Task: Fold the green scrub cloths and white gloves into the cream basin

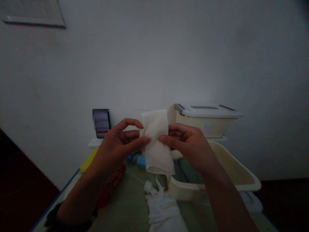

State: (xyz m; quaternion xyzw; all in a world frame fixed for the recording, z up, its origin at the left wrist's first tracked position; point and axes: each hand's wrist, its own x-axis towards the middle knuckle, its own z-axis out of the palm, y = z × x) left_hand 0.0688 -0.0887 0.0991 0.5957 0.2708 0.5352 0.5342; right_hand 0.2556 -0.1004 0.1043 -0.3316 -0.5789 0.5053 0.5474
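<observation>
A folded white cloth (156, 148) is held up in front of me, its long side nearly upright. My left hand (123, 138) pinches its left edge, thumb on the near face and fingers behind. On the opposite edge, my right hand (184, 138) grips it the same way. Below it on the table lies a crumpled white fabric piece (164, 209) with strips at its far end. To the right stands an open cream plastic bin (241, 167) with grey-green knitted fabric (185, 170) inside, partly hidden by my right hand and arm.
A lidded storage box (205, 124) stands at the back right against the wall. At the back left a phone (102, 124) is propped up. A red patterned item (112, 183), a bottle with a blue label (141, 161) and a yellow object (88, 160) lie on the table (130, 206).
</observation>
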